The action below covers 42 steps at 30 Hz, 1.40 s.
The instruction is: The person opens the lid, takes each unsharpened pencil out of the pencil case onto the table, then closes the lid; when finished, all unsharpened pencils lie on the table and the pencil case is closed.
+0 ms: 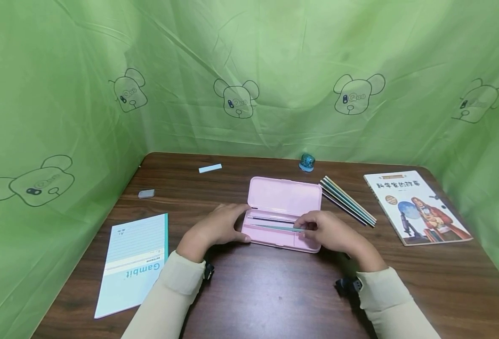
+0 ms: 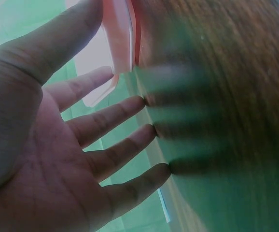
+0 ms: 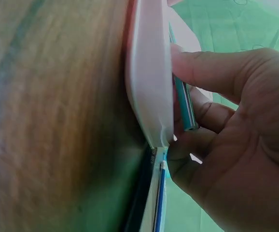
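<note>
A pink pencil case (image 1: 285, 194) lies on the table with its lid folded back. My right hand (image 1: 332, 228) is over the right part of its tray, pinching a teal pencil (image 3: 184, 104) between thumb and fingers. That pencil points left along the tray; its blunt end shows in the right wrist view. Behind it, another dark pencil (image 1: 270, 219) lies in the tray. At the case's left end rests my left hand (image 1: 217, 223), thumb by the front corner and index finger by the back one. Its fingers (image 2: 125, 150) are spread and nearly straight in the left wrist view.
Right of the case lie several loose pencils (image 1: 349, 202), then a picture-cover book (image 1: 416, 207). A blue sharpener (image 1: 306, 162) and a pale blue strip (image 1: 210, 168) are near the back edge. On the left are a grey eraser (image 1: 146, 193) and a notebook (image 1: 132, 263). Green cloth (image 1: 292, 127) surrounds the table.
</note>
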Each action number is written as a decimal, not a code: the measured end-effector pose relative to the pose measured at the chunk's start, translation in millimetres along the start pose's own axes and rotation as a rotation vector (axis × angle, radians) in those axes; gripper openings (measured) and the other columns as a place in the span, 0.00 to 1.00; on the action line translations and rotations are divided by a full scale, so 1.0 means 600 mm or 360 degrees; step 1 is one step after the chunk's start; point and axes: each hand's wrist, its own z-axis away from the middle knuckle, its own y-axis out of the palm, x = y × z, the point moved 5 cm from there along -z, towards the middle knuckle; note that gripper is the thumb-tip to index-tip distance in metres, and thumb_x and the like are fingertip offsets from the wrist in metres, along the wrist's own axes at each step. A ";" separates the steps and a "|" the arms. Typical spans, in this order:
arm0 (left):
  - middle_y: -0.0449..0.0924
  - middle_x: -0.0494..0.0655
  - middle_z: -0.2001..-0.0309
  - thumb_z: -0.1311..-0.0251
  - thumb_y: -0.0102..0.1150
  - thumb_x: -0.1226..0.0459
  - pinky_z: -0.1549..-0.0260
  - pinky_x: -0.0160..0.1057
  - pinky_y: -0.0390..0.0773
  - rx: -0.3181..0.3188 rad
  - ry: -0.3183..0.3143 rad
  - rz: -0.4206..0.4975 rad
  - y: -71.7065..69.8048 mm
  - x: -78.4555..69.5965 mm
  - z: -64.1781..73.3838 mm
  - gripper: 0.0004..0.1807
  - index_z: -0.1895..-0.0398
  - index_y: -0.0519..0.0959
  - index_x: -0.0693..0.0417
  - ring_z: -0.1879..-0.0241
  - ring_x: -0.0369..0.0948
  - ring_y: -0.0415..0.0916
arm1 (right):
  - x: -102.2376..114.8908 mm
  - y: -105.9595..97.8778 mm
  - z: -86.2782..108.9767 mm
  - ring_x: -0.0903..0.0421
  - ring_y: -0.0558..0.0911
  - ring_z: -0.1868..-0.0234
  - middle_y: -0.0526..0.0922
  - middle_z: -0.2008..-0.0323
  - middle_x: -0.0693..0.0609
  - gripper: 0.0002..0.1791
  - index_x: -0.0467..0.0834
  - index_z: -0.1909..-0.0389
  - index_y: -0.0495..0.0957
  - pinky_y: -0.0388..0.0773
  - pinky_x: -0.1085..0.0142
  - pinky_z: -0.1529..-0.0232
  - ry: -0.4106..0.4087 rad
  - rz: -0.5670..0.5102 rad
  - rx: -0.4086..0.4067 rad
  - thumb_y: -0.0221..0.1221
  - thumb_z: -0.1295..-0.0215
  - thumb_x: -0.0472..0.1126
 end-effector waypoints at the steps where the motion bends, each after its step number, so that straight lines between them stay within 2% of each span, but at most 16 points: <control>1: 0.76 0.55 0.20 0.37 0.83 0.51 0.13 0.60 0.61 0.0000 -0.0003 0.0003 0.000 0.000 0.000 0.47 0.17 0.72 0.49 0.17 0.57 0.67 | 0.000 -0.004 0.002 0.60 0.82 0.58 0.90 0.60 0.53 0.08 0.43 0.52 0.91 0.83 0.68 0.56 -0.0011 -0.0010 -0.0009 0.71 0.27 0.31; 4: 0.75 0.55 0.20 0.37 0.83 0.51 0.13 0.60 0.61 0.0002 -0.0011 0.0011 0.000 0.000 0.001 0.47 0.17 0.72 0.49 0.16 0.57 0.67 | -0.003 -0.022 0.008 0.60 0.83 0.58 0.90 0.60 0.53 0.09 0.44 0.52 0.91 0.83 0.68 0.56 -0.0032 -0.0053 -0.0054 0.71 0.28 0.31; 7: 0.75 0.55 0.19 0.36 0.83 0.51 0.13 0.60 0.61 0.0003 -0.0016 0.0011 -0.001 0.000 0.001 0.47 0.17 0.72 0.49 0.16 0.57 0.66 | -0.010 -0.050 0.020 0.60 0.84 0.58 0.90 0.61 0.52 0.09 0.45 0.51 0.91 0.83 0.68 0.55 -0.0030 -0.0128 -0.0152 0.71 0.27 0.32; 11: 0.75 0.55 0.19 0.37 0.83 0.51 0.13 0.60 0.61 0.0003 -0.0015 0.0009 -0.002 -0.001 0.002 0.47 0.17 0.72 0.49 0.16 0.57 0.66 | -0.029 -0.101 0.042 0.61 0.84 0.60 0.91 0.61 0.48 0.12 0.43 0.47 0.91 0.82 0.69 0.59 -0.0015 -0.0184 -0.0443 0.72 0.28 0.32; 14: 0.75 0.55 0.19 0.37 0.84 0.51 0.13 0.60 0.61 0.0002 -0.0013 0.0008 -0.002 -0.001 0.002 0.47 0.17 0.72 0.50 0.16 0.57 0.66 | -0.049 -0.138 0.060 0.65 0.83 0.61 0.90 0.59 0.47 0.13 0.42 0.44 0.90 0.80 0.72 0.61 0.0065 -0.0135 -0.0690 0.72 0.26 0.34; 16: 0.75 0.55 0.20 0.37 0.84 0.51 0.13 0.60 0.62 0.0002 -0.0010 0.0005 -0.002 0.000 0.001 0.47 0.17 0.72 0.50 0.16 0.57 0.66 | -0.062 -0.154 0.070 0.68 0.82 0.62 0.89 0.57 0.45 0.13 0.40 0.42 0.89 0.79 0.75 0.62 0.0127 -0.0100 -0.0797 0.70 0.24 0.34; 18: 0.75 0.55 0.20 0.37 0.83 0.51 0.14 0.60 0.62 0.0002 -0.0007 -0.0001 -0.001 0.001 0.001 0.47 0.17 0.72 0.50 0.17 0.57 0.67 | -0.075 -0.162 0.076 0.69 0.82 0.61 0.89 0.57 0.44 0.13 0.40 0.41 0.89 0.78 0.77 0.60 0.0200 -0.0042 -0.0845 0.69 0.23 0.35; 22: 0.75 0.55 0.20 0.37 0.83 0.51 0.13 0.60 0.60 0.0000 0.0000 -0.0001 -0.001 0.001 0.001 0.47 0.17 0.72 0.50 0.17 0.56 0.68 | -0.101 -0.159 0.077 0.65 0.81 0.63 0.89 0.59 0.43 0.11 0.40 0.44 0.89 0.74 0.75 0.62 0.0278 0.0094 -0.0835 0.70 0.24 0.34; 26: 0.76 0.55 0.20 0.37 0.84 0.51 0.13 0.60 0.60 -0.0001 0.0004 0.0004 -0.001 -0.001 0.001 0.47 0.17 0.72 0.50 0.17 0.57 0.68 | -0.122 -0.147 0.069 0.59 0.81 0.64 0.90 0.63 0.44 0.10 0.38 0.47 0.89 0.75 0.67 0.63 0.0303 0.0216 -0.0760 0.70 0.26 0.33; 32: 0.75 0.55 0.20 0.37 0.84 0.51 0.13 0.60 0.60 0.0004 -0.0012 0.0015 0.000 0.000 0.001 0.48 0.17 0.72 0.50 0.16 0.57 0.66 | -0.136 -0.126 0.059 0.55 0.84 0.62 0.92 0.63 0.44 0.09 0.37 0.50 0.89 0.78 0.58 0.58 0.0334 0.0225 -0.0638 0.72 0.29 0.32; 42: 0.75 0.56 0.20 0.37 0.84 0.52 0.13 0.60 0.60 0.0005 -0.0013 0.0018 0.000 0.000 0.000 0.47 0.17 0.72 0.50 0.17 0.57 0.67 | -0.145 -0.117 0.054 0.56 0.80 0.66 0.89 0.66 0.46 0.08 0.37 0.53 0.89 0.75 0.59 0.62 0.0390 0.0275 -0.0568 0.73 0.29 0.34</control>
